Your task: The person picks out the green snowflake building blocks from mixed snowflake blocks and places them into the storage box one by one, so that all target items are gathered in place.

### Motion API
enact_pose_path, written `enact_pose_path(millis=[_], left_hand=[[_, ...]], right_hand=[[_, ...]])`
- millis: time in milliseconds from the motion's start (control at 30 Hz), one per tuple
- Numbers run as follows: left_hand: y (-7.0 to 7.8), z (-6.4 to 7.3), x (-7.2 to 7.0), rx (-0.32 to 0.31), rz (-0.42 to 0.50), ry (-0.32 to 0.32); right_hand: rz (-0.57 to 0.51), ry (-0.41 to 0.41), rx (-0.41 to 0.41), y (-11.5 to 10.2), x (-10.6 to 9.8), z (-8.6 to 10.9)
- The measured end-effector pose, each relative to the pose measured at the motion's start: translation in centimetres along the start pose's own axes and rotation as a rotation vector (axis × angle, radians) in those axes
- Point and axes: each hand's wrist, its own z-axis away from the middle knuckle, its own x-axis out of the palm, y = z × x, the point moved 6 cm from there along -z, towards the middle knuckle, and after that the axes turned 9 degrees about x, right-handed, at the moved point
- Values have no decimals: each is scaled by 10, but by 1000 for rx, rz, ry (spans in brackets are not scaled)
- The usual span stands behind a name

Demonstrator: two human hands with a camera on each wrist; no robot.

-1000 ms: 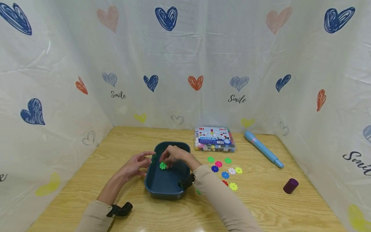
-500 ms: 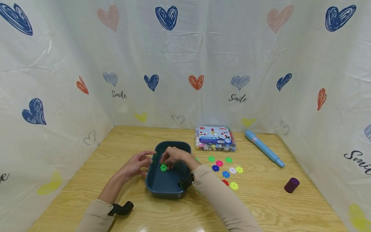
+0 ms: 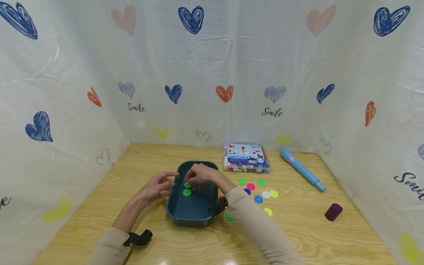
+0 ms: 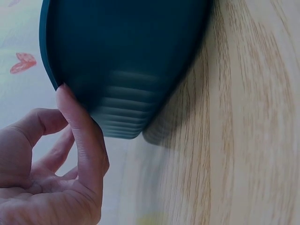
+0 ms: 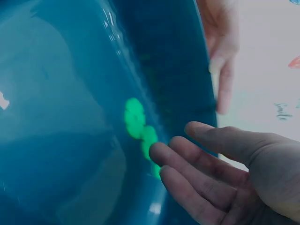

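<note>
A dark teal plastic tray with raised sides stands on the table. My left hand is at its left side; in the left wrist view a fingertip touches the tray's rim. Inside the tray lie green flower-shaped plastic discs, near its left wall and almost in a line. My right hand hovers just over these discs, thumb and fingers apart, with nothing between them. One disc is partly covered by the right fingertips in the right wrist view.
Right of the tray are several loose discs, including a pink one, a blue one and a yellow one. Behind them stands a clear box of coloured parts. Farther right are a light-blue tube and a purple cylinder.
My right hand has shifted slightly up and away from the discs, and a second green disc now shows beside the first in the head view. The left hand has stayed in place.
</note>
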Motion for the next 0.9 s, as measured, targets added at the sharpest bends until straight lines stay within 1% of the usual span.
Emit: enact_pose_path(millis=[100,233,400,533,700,900], left_hand=[[2,0,0,1,-15,1],[4,-1,0,4,-23,5],[4,-1,0,8,-13,9],[4,-2,0,10,1,9],[3,-3,1,10,6,9],[0,-1,0,-4,3,18]], right_hand=[[24,12,-49,-2,-12,12],[76,53,-89,-2,-31,33],[112,93,-98,8,-49,62],[124,124,-85,21,-60,87],[148,173,-68,41,-66,116],[186,211,-70,68,-63,144]])
